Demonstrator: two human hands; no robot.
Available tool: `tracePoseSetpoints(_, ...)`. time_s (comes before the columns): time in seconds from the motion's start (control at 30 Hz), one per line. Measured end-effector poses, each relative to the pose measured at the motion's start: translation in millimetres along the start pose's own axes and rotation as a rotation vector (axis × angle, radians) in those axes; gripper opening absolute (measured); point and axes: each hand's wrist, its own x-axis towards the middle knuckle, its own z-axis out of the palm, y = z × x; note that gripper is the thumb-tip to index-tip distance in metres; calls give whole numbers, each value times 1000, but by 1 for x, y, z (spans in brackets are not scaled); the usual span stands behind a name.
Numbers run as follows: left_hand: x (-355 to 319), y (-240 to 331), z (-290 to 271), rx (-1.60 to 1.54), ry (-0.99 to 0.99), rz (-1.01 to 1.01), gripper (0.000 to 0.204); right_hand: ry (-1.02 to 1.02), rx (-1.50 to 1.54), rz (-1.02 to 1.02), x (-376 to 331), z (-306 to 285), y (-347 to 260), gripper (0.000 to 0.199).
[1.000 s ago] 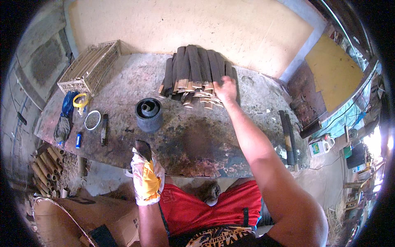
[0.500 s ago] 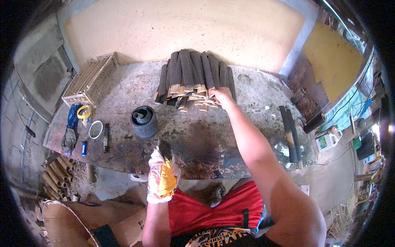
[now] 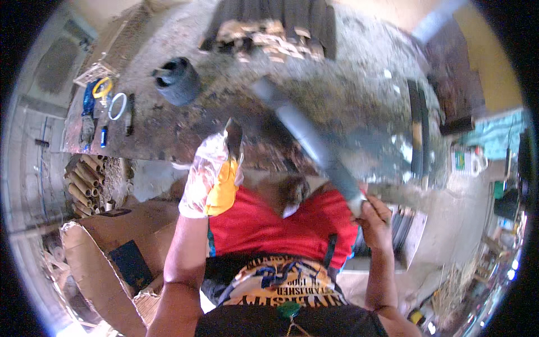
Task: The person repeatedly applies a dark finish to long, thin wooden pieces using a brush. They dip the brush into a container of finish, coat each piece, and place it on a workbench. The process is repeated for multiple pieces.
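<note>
My left hand (image 3: 205, 180), in a clear plastic glove with a yellow cloth piece, is closed around a dark flat tool (image 3: 233, 137) whose narrow end sticks up; its kind is not clear. At the right, my bare right hand (image 3: 375, 219) grips the pale lower end of a long dark-coated slat (image 3: 309, 137). The slat, smeared by motion, slants up and left over the table's front edge, its far end pointing toward the middle of the table. Beyond it lies a pile of similar dark slats (image 3: 269, 36) with bare wooden ends facing me.
A dark round pot (image 3: 179, 84) with something standing in it is left of centre on the stained table (image 3: 348, 101). Farther left lie a yellow ring (image 3: 103, 87), a white ring (image 3: 118, 106) and a blue lighter (image 3: 104, 136). Two dark slats (image 3: 418, 129) lie right; a cardboard box (image 3: 101, 264) stands lower left.
My right hand has come back from the pile toward me with a slat in it. My left hand still holds the dark tool. The view has tilted down.
</note>
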Motion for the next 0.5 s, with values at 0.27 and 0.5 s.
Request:
tracePoseSetpoints(0.27, -25, -46, 70, 1709, -585, 664, 34, -74, 154, 285, -26, 23, 39, 35)
tracePoseSetpoints(0.5, -54, -106, 109, 1563, -326, 345, 24, -102, 198, 270, -33, 32, 43, 29)
